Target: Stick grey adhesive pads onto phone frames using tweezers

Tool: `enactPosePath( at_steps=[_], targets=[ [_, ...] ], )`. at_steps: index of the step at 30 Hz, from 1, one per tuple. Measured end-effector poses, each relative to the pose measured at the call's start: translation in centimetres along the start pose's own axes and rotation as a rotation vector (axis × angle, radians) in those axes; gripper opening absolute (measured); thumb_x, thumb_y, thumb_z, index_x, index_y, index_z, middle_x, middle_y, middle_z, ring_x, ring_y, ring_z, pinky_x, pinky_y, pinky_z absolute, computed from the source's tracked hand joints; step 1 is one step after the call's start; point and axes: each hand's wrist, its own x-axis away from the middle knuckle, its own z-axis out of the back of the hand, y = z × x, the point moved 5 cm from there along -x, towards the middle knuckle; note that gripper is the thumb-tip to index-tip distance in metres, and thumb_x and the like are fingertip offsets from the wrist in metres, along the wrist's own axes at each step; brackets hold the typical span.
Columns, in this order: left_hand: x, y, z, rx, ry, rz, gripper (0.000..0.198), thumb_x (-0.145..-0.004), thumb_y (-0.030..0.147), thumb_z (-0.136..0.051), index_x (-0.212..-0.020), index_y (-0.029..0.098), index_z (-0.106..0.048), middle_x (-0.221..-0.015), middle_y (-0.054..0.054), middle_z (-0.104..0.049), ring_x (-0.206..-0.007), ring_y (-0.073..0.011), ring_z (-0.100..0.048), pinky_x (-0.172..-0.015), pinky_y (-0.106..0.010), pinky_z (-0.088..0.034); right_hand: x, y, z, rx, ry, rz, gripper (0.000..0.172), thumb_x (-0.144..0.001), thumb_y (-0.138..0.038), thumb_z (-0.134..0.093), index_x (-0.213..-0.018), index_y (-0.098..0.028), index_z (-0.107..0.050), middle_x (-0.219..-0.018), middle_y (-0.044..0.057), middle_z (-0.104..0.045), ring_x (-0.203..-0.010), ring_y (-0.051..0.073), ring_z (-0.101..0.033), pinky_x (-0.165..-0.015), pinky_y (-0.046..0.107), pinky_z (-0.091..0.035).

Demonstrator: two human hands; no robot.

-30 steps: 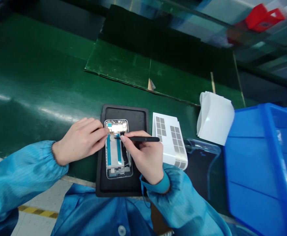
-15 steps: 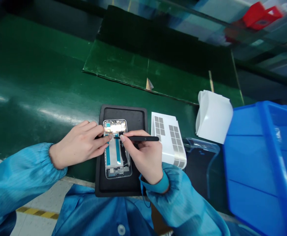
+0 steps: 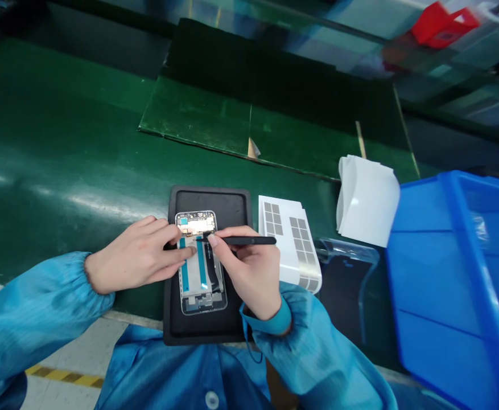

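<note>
An opened smartphone (image 3: 201, 304) with its circuit board and two blue strips exposed lies in a black tray (image 3: 236, 327). My left hand (image 3: 140, 250) reaches over the phone's left edge, fingers stretched out and one fingertip resting near the upper middle, just below the board. Between thumb and fingers, my right hand (image 3: 249, 265) holds slim black tweezers (image 3: 249, 240), nearly level. Their tip points left to the area just under the board, close to my left fingertip. What the tip touches is too small to make out.
Right of the tray lies a white sheet (image 3: 285, 228) with grey rectangular stickers. Beyond it are a clear-edged dark sheet (image 3: 345, 296), a folded white sheet (image 3: 366, 199) and a large blue bin (image 3: 432, 273). A green board (image 3: 215, 114) lies at the back of the green bench (image 3: 82, 154).
My left fingertips have shifted slightly down the phone, away from the board. The tweezers stay at nearly the same spot in my right hand. The whole view has shifted a little.
</note>
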Motion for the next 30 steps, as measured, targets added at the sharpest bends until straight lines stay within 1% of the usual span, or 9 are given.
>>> enactPosePath(
  at_steps=[5, 13, 19, 22, 24, 26, 27, 28, 30],
  targets=[
    [0.3, -0.1, 0.7, 0.016, 0.085, 0.001, 0.023, -0.096, 0.033, -0.057, -0.111, 0.022, -0.071, -0.093, -0.006, -0.061, -0.079, -0.0187, -0.052, -0.068, -0.032, -0.038, 0.0, 0.1, 0.0, 0.007, -0.001, 0.002, 0.005, -0.082, -0.026, -0.074, -0.082, -0.021, -0.072, -0.077, 0.002, -0.074, -0.063, 0.015, -0.068, -0.055, 0.026, -0.056],
    [0.3, -0.2, 0.8, 0.019, 0.057, -0.043, 0.023, -0.097, 0.034, -0.057, -0.115, 0.025, -0.069, -0.093, -0.005, -0.062, -0.076, -0.0180, -0.050, -0.066, -0.031, -0.036, 0.0, 0.5, -0.1, -0.021, -0.016, 0.004, 0.006, -0.084, -0.027, -0.074, -0.085, -0.021, -0.073, -0.080, 0.003, -0.075, -0.068, 0.016, -0.070, -0.059, 0.027, -0.058],
    [-0.1, 0.1, 0.0, -0.014, -0.067, 0.060, 0.037, -0.100, 0.031, -0.046, -0.133, 0.021, -0.058, -0.099, -0.009, -0.060, -0.083, -0.0212, -0.053, -0.070, -0.034, -0.043, 0.1, 0.7, -0.1, -0.022, -0.027, 0.007, 0.008, -0.084, -0.029, -0.074, -0.086, -0.021, -0.072, -0.082, 0.004, -0.075, -0.072, 0.017, -0.071, -0.063, 0.029, -0.059],
    [-0.2, -0.1, -0.2, -0.011, -0.102, 0.095, 0.038, -0.099, 0.029, -0.046, -0.136, 0.025, -0.056, -0.094, -0.007, -0.057, -0.080, -0.0202, -0.052, -0.067, -0.033, -0.043, 0.0, 0.7, -0.2, -0.030, -0.025, 0.011, 0.009, -0.083, -0.029, -0.074, -0.084, -0.021, -0.072, -0.081, 0.004, -0.074, -0.071, 0.017, -0.071, -0.064, 0.029, -0.059],
    [-0.1, -0.2, -0.1, 0.011, -0.073, 0.079, 0.035, -0.099, 0.029, -0.049, -0.132, 0.027, -0.059, -0.093, -0.006, -0.056, -0.079, -0.0196, -0.052, -0.067, -0.032, -0.043, -0.1, 0.8, -0.3, -0.035, -0.016, 0.008, 0.010, -0.082, -0.030, -0.074, -0.083, -0.020, -0.072, -0.080, 0.004, -0.074, -0.069, 0.017, -0.070, -0.063, 0.029, -0.059],
    [0.3, -0.1, 0.2, 0.050, -0.003, 0.058, 0.031, -0.097, 0.030, -0.051, -0.127, 0.028, -0.062, -0.102, -0.008, -0.059, -0.087, -0.0204, -0.056, -0.073, -0.033, -0.046, -0.3, 0.9, -0.4, -0.058, -0.006, 0.001, 0.012, -0.081, -0.031, -0.075, -0.081, -0.020, -0.072, -0.078, 0.003, -0.074, -0.066, 0.017, -0.070, -0.061, 0.029, -0.059],
    [0.6, -0.1, 0.4, 0.067, 0.048, 0.087, 0.030, -0.097, 0.030, -0.052, -0.126, 0.028, -0.062, -0.108, -0.009, -0.060, -0.092, -0.0209, -0.057, -0.077, -0.034, -0.048, -0.3, 0.8, -0.3, -0.085, -0.001, -0.002, 0.013, -0.080, -0.032, -0.076, -0.081, -0.020, -0.071, -0.077, 0.003, -0.074, -0.066, 0.017, -0.070, -0.061, 0.029, -0.060],
    [1.0, -0.2, 0.6, 0.068, 0.108, 0.169, 0.030, -0.097, 0.031, -0.052, -0.124, 0.026, -0.062, -0.111, -0.009, -0.061, -0.096, -0.0212, -0.059, -0.080, -0.034, -0.048, -0.4, 0.7, -0.3, -0.121, 0.004, -0.003, 0.014, -0.079, -0.033, -0.077, -0.080, -0.020, -0.071, -0.077, 0.003, -0.074, -0.066, 0.017, -0.071, -0.061, 0.029, -0.060],
    [1.8, -0.6, 1.0, 0.032, 0.182, 0.452, 0.027, -0.096, 0.035, -0.053, -0.116, 0.021, -0.064, -0.102, -0.008, -0.064, -0.090, -0.0207, -0.061, -0.075, -0.032, -0.047, -0.2, 0.1, 0.2, -0.203, 0.020, 0.005, 0.016, -0.077, -0.034, -0.078, -0.080, -0.020, -0.071, -0.078, 0.004, -0.075, -0.068, 0.018, -0.071, -0.062, 0.030, -0.061]
  ],
)
